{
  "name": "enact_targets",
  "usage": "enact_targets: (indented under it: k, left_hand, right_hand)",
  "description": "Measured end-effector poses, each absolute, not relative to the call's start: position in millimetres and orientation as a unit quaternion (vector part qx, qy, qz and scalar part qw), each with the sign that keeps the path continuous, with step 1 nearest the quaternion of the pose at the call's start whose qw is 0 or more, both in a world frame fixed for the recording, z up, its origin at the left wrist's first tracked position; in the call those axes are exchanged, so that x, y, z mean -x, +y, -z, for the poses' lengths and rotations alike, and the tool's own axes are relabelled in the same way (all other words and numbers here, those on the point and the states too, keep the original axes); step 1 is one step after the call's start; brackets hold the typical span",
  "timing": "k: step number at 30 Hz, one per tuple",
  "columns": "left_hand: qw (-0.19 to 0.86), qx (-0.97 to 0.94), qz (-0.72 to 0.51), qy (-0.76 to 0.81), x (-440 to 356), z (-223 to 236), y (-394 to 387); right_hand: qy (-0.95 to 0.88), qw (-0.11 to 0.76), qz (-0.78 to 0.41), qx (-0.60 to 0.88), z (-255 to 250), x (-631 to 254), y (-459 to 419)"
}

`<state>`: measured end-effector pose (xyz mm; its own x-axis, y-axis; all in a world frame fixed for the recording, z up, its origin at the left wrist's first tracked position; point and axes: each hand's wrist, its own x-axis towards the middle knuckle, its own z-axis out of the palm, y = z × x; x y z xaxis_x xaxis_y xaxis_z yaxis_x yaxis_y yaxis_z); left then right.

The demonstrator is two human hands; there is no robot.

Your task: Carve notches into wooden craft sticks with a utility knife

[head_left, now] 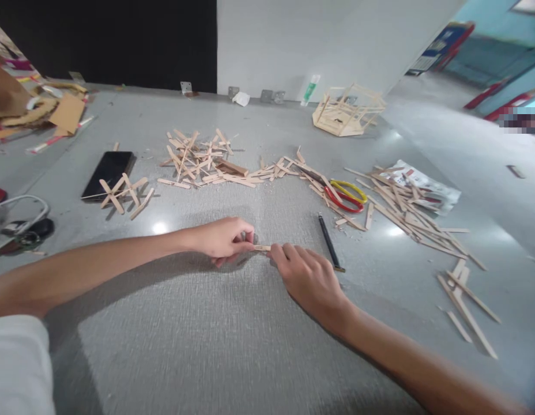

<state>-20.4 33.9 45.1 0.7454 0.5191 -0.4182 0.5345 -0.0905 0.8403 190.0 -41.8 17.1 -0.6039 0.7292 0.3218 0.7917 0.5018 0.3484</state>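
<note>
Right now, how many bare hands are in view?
2: the bare left hand, at the left end of a small pale wooden piece, and the bare right hand, at its right end. I see no others.

Clutter around the black phone (pixel 105 172):
Cardboard scraps (pixel 67 112) behind-left of phone; white cable (pixel 39 199) left of it, nearer camera; red-and-yellow-handled scissors (pixel 332 197) well right; green-and-white tube (pixel 310 90) right, further back.
</note>
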Motion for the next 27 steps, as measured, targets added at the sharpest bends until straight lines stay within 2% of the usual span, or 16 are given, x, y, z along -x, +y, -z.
enact_targets:
  k: [13,27]
  left_hand:
    - [0.572,-0.734,-0.001,0.366,18,-45,33]
    - [0.567,-0.742,0.006,0.357,18,-42,35]
  right_hand:
    - [-0.867,0.053,0.223,0.443,-16,-189,-41]
    - [-0.823,-0.042,0.344,0.451,-18,-174,-49]
